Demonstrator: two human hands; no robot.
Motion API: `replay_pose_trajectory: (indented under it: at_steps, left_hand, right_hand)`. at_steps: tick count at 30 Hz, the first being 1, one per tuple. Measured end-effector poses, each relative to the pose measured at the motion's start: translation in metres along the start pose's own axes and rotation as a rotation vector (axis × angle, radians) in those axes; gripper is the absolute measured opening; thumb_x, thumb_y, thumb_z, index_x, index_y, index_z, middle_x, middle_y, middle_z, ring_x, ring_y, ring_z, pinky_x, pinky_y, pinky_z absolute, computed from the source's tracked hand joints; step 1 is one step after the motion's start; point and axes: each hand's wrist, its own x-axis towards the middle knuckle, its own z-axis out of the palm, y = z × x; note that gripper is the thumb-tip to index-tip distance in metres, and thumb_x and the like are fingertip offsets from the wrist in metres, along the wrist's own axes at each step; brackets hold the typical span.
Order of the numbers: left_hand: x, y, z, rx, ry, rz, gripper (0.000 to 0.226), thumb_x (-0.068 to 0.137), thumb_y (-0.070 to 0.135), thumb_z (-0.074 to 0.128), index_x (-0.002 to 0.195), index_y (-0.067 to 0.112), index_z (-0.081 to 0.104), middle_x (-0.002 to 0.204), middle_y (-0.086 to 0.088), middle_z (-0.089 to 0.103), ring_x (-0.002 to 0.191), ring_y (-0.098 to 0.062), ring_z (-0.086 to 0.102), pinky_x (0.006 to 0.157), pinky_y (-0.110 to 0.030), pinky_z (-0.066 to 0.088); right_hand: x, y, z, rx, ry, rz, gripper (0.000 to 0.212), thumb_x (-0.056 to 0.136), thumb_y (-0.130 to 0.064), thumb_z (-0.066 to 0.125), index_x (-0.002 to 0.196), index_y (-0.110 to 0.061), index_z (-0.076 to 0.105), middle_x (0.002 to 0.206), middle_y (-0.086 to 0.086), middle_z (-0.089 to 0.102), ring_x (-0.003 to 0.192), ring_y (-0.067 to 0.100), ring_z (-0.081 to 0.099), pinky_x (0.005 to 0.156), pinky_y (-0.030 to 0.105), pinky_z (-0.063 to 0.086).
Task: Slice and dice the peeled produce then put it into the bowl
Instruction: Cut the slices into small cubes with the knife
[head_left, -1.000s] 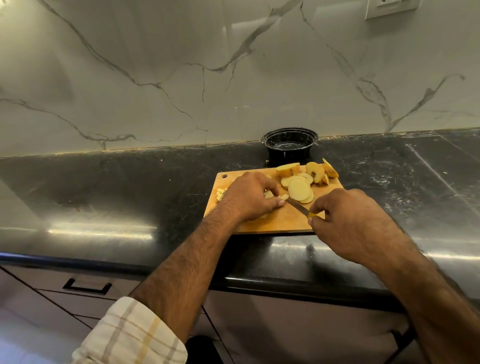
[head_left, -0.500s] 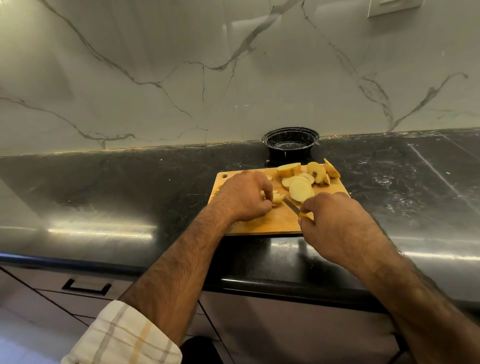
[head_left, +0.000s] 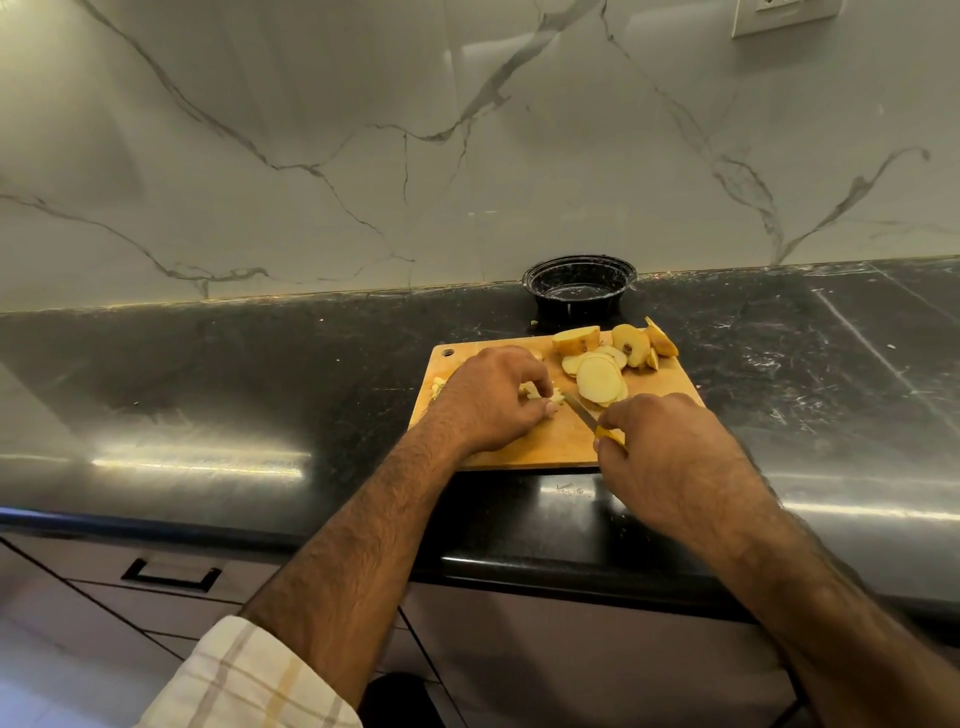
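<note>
Potato: the slices lie fanned in the upper right part of the cutting board, with thicker end pieces behind them near the board's far edge; I see a small pale piece under my left fingers, right of frame centre.
Left hand: my left hand is curled over that small piece, fingertips pinning it to the board, I judge so it cannot roll or slip under the blade.
Right hand: my right hand is closed round the yellow handle of the knife, blade pointing up-left toward the pinned piece; the tip sits just beside my left fingers.
Diced bits: a few pale cubes peek out at the left of the left hand, kept apart from the uncut slices, likely to keep done and undone work separate.
Bowl: the black bowl stands against the wall just beyond the board's far edge, close enough for an easy transfer; nothing of the potato shows in it yet.
Step, as I judge it: dicing, with most slices not yet cut.
Writing: I can read no brand, label or lettering anywhere; the wall socket at upper right is plain.
</note>
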Motion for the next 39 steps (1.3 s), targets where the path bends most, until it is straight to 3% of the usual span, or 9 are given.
replay_pose_trajectory:
  at_steps: [5, 11, 17, 21, 25, 28, 33, 39]
  left_hand:
    - [-0.003, -0.002, -0.006, -0.028, -0.020, -0.091, 0.020, 0.094, 0.039, 0.077, 0.112, 0.028, 0.074, 0.125, 0.005, 0.070, 0.114, -0.011, 0.062, 0.102, -0.033, 0.054]
    - [-0.001, 0.001, -0.013, -0.129, -0.061, -0.100, 0.027, 0.094, 0.033, 0.079, 0.118, 0.023, 0.074, 0.125, 0.003, 0.070, 0.111, -0.008, 0.061, 0.099, -0.029, 0.054]
    - [0.008, -0.006, -0.006, -0.126, -0.067, -0.152, 0.029, 0.089, 0.045, 0.081, 0.115, 0.032, 0.077, 0.124, 0.010, 0.072, 0.121, -0.009, 0.060, 0.117, -0.058, 0.040]
    - [0.009, -0.011, -0.003, -0.173, -0.061, -0.134, 0.031, 0.089, 0.045, 0.081, 0.115, 0.029, 0.078, 0.120, 0.010, 0.074, 0.114, -0.007, 0.062, 0.111, -0.053, 0.048]
    - [0.010, -0.019, 0.005, -0.159, -0.033, -0.127, 0.028, 0.086, 0.051, 0.082, 0.107, 0.034, 0.079, 0.123, 0.014, 0.073, 0.125, -0.010, 0.059, 0.117, -0.063, 0.037]
    - [0.011, -0.023, 0.008, -0.158, -0.006, -0.131, 0.024, 0.086, 0.053, 0.082, 0.104, 0.037, 0.080, 0.126, 0.014, 0.073, 0.129, -0.011, 0.058, 0.118, -0.066, 0.033]
    - [0.012, -0.018, 0.009, -0.147, 0.004, -0.121, 0.017, 0.088, 0.046, 0.081, 0.100, 0.034, 0.083, 0.113, 0.022, 0.074, 0.123, -0.007, 0.059, 0.120, -0.067, 0.027]
    - [0.012, -0.012, 0.005, -0.151, -0.035, -0.122, 0.007, 0.090, 0.038, 0.081, 0.095, 0.034, 0.084, 0.090, 0.033, 0.066, 0.117, -0.003, 0.058, 0.121, -0.063, 0.024]
  right_hand:
    - [0.003, -0.003, 0.004, -0.003, 0.046, 0.028, 0.032, 0.103, -0.039, 0.053, 0.130, -0.026, 0.063, 0.106, 0.001, 0.062, 0.090, 0.019, 0.062, 0.080, 0.042, 0.061]
    - [0.007, -0.005, 0.008, -0.005, 0.052, 0.003, 0.031, 0.104, -0.039, 0.050, 0.130, -0.026, 0.063, 0.104, 0.002, 0.062, 0.088, 0.019, 0.059, 0.074, 0.037, 0.056]
    - [0.012, -0.013, 0.016, -0.009, 0.027, 0.007, 0.028, 0.106, -0.038, 0.049, 0.126, -0.024, 0.063, 0.098, 0.001, 0.053, 0.085, 0.020, 0.053, 0.071, 0.035, 0.045]
    - [0.015, -0.016, 0.016, -0.011, 0.027, 0.022, 0.029, 0.107, -0.036, 0.049, 0.130, -0.024, 0.060, 0.098, 0.002, 0.051, 0.085, 0.021, 0.051, 0.071, 0.034, 0.043]
    - [0.016, -0.021, 0.017, -0.017, -0.020, 0.022, 0.028, 0.106, -0.034, 0.051, 0.131, -0.025, 0.061, 0.100, 0.002, 0.050, 0.088, 0.020, 0.051, 0.074, 0.035, 0.045]
    - [0.015, -0.020, 0.016, -0.004, 0.017, 0.014, 0.031, 0.108, -0.038, 0.048, 0.134, -0.026, 0.060, 0.108, 0.004, 0.060, 0.087, 0.019, 0.050, 0.074, 0.034, 0.046]
    - [0.016, -0.025, 0.016, -0.019, -0.017, -0.016, 0.033, 0.108, -0.039, 0.047, 0.137, -0.028, 0.058, 0.117, 0.005, 0.062, 0.090, 0.018, 0.051, 0.075, 0.034, 0.046]
    - [0.026, -0.032, 0.018, -0.040, -0.056, -0.030, 0.029, 0.105, -0.034, 0.053, 0.132, -0.026, 0.061, 0.100, 0.000, 0.050, 0.091, 0.019, 0.051, 0.077, 0.035, 0.047]
